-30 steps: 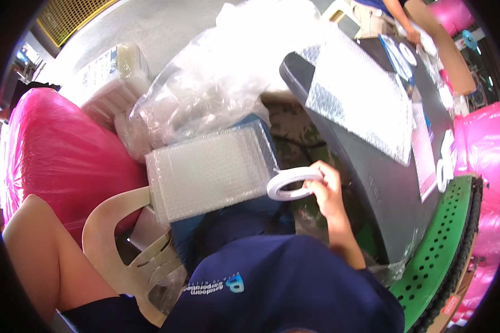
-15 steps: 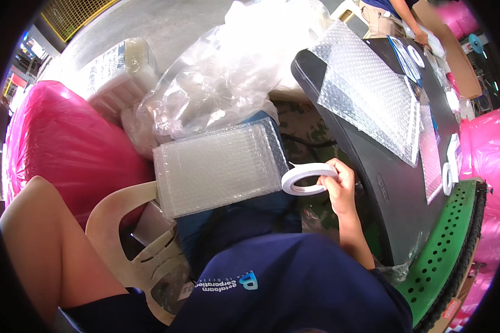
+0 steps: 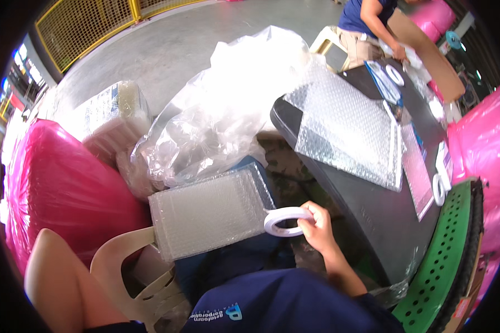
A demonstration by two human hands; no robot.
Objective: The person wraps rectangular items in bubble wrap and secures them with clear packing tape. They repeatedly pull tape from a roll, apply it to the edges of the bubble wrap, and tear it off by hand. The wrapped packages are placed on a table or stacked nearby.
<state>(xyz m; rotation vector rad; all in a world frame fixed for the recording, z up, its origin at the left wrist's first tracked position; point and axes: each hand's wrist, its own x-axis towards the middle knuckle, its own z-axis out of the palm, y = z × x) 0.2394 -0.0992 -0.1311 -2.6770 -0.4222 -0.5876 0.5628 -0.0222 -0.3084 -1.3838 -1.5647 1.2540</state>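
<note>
My right hand (image 3: 316, 226) is closed on the rim of a white roll of tape (image 3: 283, 230), thumb and fingers pinching its right side. The roll's left edge meets or overlaps the right edge of a clear bubble-wrap pouch (image 3: 211, 213), and a short loose tape end shows there. The pouch lies flat in front of my body, over something dark blue. I cannot tell whether it is one pouch or a stack. My left hand is outside the picture; only a bent bare limb (image 3: 61, 277) shows at the lower left.
A black table (image 3: 366, 222) at right carries bubble-wrap sheets (image 3: 350, 133) and more tape rolls (image 3: 439, 190). Clear plastic film (image 3: 205, 122) is heaped ahead, a pink bundle (image 3: 61, 188) stands left, a beige chair (image 3: 116, 250) nearby. Another person (image 3: 366, 28) works at the table's far end.
The view has tilted up, so things sit lower in the picture. My right hand has brought the tape roll closer to the pouch's right edge.
</note>
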